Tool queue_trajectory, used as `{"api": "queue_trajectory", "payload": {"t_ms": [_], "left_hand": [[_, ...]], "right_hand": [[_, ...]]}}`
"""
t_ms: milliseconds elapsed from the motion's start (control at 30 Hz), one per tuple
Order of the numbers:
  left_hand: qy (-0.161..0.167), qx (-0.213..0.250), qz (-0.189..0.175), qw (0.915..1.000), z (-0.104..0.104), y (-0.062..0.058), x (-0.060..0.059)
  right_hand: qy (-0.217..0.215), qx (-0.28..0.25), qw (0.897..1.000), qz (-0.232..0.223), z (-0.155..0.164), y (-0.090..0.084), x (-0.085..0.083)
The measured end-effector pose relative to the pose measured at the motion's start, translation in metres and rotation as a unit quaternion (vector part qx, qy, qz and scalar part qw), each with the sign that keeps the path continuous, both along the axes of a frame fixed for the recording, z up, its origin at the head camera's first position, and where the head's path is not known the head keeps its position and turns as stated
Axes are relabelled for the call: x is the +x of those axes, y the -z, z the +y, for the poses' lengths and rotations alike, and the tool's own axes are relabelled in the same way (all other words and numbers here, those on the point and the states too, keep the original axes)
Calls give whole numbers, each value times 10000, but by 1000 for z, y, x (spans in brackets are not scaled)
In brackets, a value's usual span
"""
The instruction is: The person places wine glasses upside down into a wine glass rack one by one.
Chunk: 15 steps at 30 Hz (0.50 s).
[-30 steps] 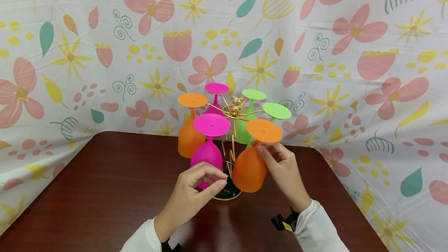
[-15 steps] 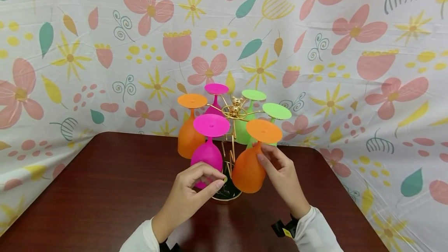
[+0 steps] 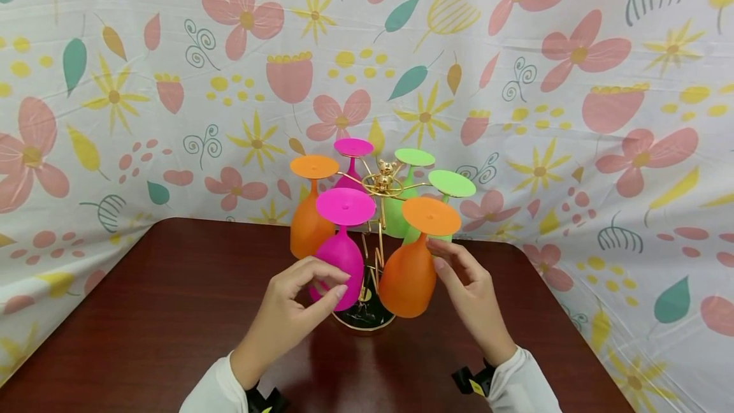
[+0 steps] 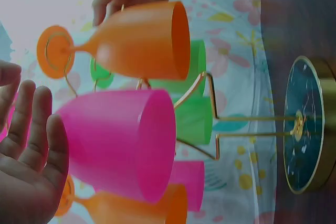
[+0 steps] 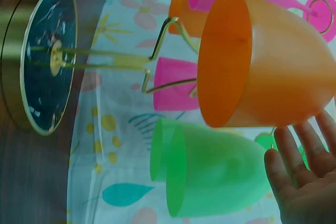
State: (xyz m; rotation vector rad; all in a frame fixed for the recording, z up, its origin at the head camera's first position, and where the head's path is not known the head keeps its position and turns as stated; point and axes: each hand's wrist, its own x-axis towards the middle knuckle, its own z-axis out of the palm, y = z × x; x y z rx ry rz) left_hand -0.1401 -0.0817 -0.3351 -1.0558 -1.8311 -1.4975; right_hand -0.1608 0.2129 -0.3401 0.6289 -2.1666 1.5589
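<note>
- Seemingly steadying a loaded rack, the head view shows the left hand (image 3: 289,314), fingers loosely curved and gripping nothing, just before the pink goblet (image 3: 339,260); the right hand (image 3: 467,292), open, lies beside the orange goblet (image 3: 408,279), both cups hanging upside down from the gold stand (image 3: 378,234).
- Left wrist: relaxed fingers (image 4: 31,135) sit near the pink bowl, contact unclear.
- Right wrist: straight fingers (image 5: 302,166) sit below the orange bowl.
- Since a second ago, both hands have drawn slightly back.

Head view looks down from above; both close wrist views share the gold rack (image 4: 247,124).
</note>
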Motion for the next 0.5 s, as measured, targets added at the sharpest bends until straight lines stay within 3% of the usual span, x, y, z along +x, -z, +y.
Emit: {"api": "queue_trajectory", "payload": {"t_ms": [100,267,500], "left_hand": [[-159,48,46,9999,-10,12,-14],[-517,41,-113,9986,-25,19,-25],[-1100,-187,-486,9926,-41,29,-41]], "right_hand": [[3,-18,10000,93,2,0,1],[261,185,9992,254,2,-7,9],[1043,612,9899,746,2,-14,16]]}}
